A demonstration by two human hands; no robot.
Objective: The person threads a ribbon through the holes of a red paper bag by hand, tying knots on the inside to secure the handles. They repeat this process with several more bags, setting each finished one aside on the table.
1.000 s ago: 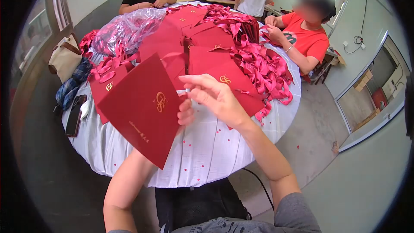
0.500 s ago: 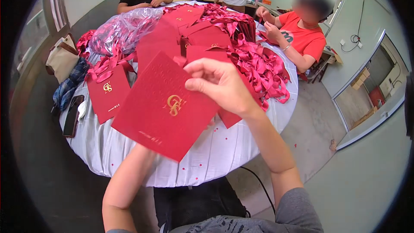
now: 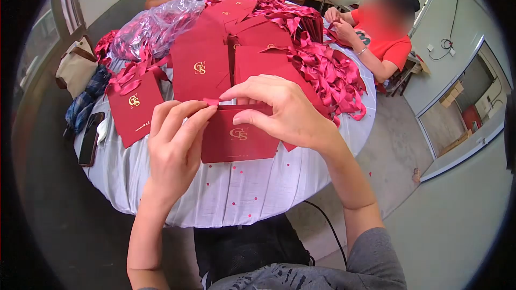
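Observation:
A red paper bag with a gold logo stands between my hands, above the near part of the white-covered table. My left hand pinches a short red ribbon at the bag's upper left edge. My right hand is curved over the bag's top, its thumb and index finger apart; the other fingers are partly hidden behind, and whether they hold anything does not show. Behind them lies a pile of red bags.
Pink-red ribbons heap at the right, with a clear plastic bag at the back left. A phone, a blue umbrella and a beige bag are at the left. Several people are around.
The bag in front of me has gone from tilted to nearly level and moved slightly right. My left hand has come from behind it to its top edge, with the ribbon in its fingertips.

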